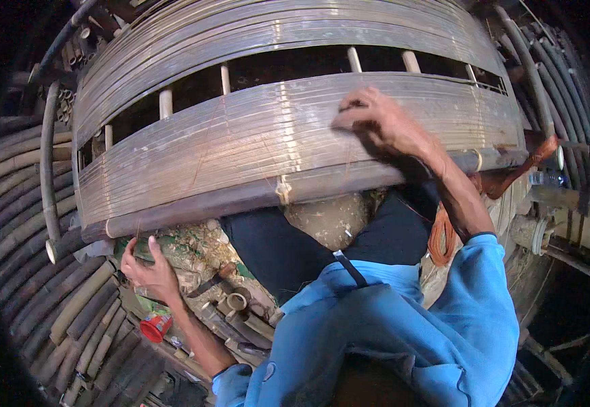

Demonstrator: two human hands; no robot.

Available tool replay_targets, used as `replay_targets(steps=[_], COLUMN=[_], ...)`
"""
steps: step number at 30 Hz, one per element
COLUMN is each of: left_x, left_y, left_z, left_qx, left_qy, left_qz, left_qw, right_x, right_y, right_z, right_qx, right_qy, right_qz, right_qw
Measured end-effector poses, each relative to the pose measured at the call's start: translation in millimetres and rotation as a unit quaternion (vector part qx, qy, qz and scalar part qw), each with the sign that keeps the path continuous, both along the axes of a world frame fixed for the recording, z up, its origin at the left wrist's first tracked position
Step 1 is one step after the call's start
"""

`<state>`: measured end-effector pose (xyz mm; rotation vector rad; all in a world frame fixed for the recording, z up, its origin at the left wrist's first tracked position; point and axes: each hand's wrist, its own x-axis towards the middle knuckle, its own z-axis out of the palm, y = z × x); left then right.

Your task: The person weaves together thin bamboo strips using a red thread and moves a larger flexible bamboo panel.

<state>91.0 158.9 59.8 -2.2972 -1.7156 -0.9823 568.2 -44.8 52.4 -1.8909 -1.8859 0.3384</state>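
Note:
Across my lap lies a panel of thin bamboo slats, its near edge a thick dark bamboo pole with pale ties on it. Over the slats, right of the middle, is my right hand, fingers curled in and somewhat blurred; what they hold, if anything, is too small to make out. My left hand is just below the pole's left end, thumb and fingers apart. A thin reddish cord hangs from the pole close to its fingertips. More fine reddish strands cross the slats.
Stacked bamboo poles fill the left side, with more poles at the far right. A coil of orange cord lies beside my right thigh. A red cup and cut bamboo pieces are near my left forearm. A clear bottle lies right.

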Motion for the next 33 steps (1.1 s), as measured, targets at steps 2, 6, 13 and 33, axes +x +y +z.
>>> replay_targets(steps=[2, 6, 13, 33], left_x=[36.9, 155.4, 272.0, 419.3], left_y=[-27.8, -100.4, -137.3, 37.3], left_z=[14.0, 5.7, -16.0, -31.6], left_qx=[0.008, -0.08, -0.525, -0.267], left_qy=[-0.028, -0.016, -0.173, 0.264], left_qz=[-0.092, -0.303, -0.404, -0.385], left_qw=[0.995, 0.95, 0.729, 0.843], right_x=[-18.5, -22.8, 7.0, 111.5], right_y=[-20.3, -28.6, -11.0, 34.1], right_z=[3.0, -11.0, 3.9, -52.4], right_qx=[-0.049, 0.021, 0.054, 0.024], right_qy=[0.0, -0.049, 0.116, 0.099], right_qz=[0.046, 0.048, -0.02, -0.326], right_qw=[0.998, 0.997, 0.992, 0.94])
